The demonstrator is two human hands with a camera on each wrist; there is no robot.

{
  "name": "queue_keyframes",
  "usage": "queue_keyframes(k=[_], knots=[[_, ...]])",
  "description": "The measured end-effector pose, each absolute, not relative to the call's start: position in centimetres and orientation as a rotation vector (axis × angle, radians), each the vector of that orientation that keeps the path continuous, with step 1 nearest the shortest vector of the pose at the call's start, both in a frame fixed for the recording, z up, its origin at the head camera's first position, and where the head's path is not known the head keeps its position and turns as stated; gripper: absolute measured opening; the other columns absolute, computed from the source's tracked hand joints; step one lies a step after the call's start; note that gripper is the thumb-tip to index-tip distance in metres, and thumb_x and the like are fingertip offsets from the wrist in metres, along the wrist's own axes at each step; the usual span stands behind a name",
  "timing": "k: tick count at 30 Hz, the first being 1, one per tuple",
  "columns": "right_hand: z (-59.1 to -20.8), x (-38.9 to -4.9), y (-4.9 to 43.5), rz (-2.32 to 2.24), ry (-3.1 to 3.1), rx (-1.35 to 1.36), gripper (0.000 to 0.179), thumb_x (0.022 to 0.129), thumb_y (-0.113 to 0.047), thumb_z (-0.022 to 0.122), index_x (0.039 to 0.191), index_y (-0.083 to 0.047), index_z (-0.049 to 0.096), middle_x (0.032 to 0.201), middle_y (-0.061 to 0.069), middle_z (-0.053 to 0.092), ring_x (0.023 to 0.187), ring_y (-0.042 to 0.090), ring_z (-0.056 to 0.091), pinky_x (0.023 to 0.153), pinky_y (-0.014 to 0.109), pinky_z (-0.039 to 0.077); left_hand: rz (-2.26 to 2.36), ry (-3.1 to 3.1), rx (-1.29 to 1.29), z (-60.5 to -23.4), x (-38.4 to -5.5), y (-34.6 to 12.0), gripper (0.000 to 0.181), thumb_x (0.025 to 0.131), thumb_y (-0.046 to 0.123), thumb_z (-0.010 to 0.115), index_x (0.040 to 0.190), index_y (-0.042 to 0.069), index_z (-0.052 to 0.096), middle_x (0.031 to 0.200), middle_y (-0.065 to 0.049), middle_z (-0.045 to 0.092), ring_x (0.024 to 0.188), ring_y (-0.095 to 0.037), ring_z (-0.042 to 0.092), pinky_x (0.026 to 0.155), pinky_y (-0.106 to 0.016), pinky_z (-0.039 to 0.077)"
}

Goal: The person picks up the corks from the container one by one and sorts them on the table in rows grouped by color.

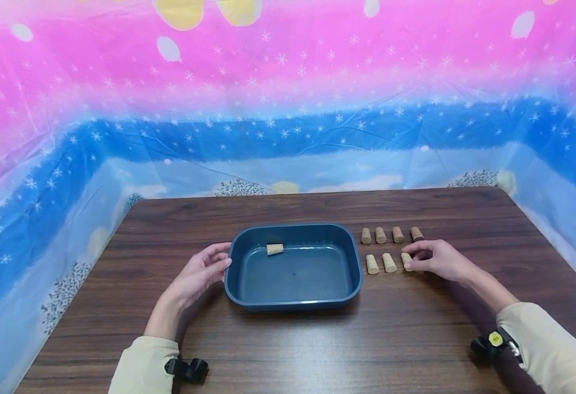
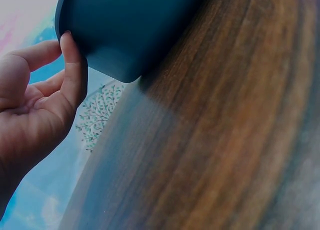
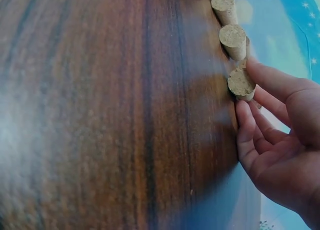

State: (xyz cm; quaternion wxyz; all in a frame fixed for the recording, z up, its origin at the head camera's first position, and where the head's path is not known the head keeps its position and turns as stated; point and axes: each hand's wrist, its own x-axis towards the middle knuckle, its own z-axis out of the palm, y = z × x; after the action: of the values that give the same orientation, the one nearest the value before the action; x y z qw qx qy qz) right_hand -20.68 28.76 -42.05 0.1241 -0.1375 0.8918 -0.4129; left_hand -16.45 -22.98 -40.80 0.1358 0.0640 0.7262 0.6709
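A dark blue rectangular plastic basin [image 1: 293,302] stands on the table, with one cork stopper [image 1: 275,249] lying inside near its back left. At the basin's left rim, my left hand [image 1: 203,273] holds the edge with thumb and fingertips; the left wrist view shows these fingers [image 2: 73,74] against the outer wall. My right hand [image 1: 438,260] pinches a cork stopper [image 3: 241,83] between thumb and fingers, low over the table at the right end of the front row. Two other corks, a left one [image 1: 372,264] and a middle one [image 1: 389,262], lie in that row.
Behind the front row lies a back row of several cork stoppers, its rightmost cork [image 1: 416,234] just beyond my right hand. The brown wood-grain table [image 1: 288,350] ends at a pink and blue patterned cloth [image 1: 288,131] hung around it.
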Motion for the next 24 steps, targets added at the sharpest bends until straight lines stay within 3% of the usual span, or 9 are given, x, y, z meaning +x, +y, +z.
queue_keyframes(k=[24], knots=[[-41.92,-20.76,28.67,-1.199,2.587,-0.451,0.051,0.079,-0.010,0.078,0.122,0.008,0.059,0.092,0.007,0.063,0.086,0.018,0.056,0.068,0.026,0.047,1.921,2.125,0.168,-40.66,-16.28,-23.04,0.053,0.100,0.012,0.054,0.144,-0.005,0.032,0.114,-0.020,0.050,0.090,-0.015,0.059,0.083,-0.026,0.052]])
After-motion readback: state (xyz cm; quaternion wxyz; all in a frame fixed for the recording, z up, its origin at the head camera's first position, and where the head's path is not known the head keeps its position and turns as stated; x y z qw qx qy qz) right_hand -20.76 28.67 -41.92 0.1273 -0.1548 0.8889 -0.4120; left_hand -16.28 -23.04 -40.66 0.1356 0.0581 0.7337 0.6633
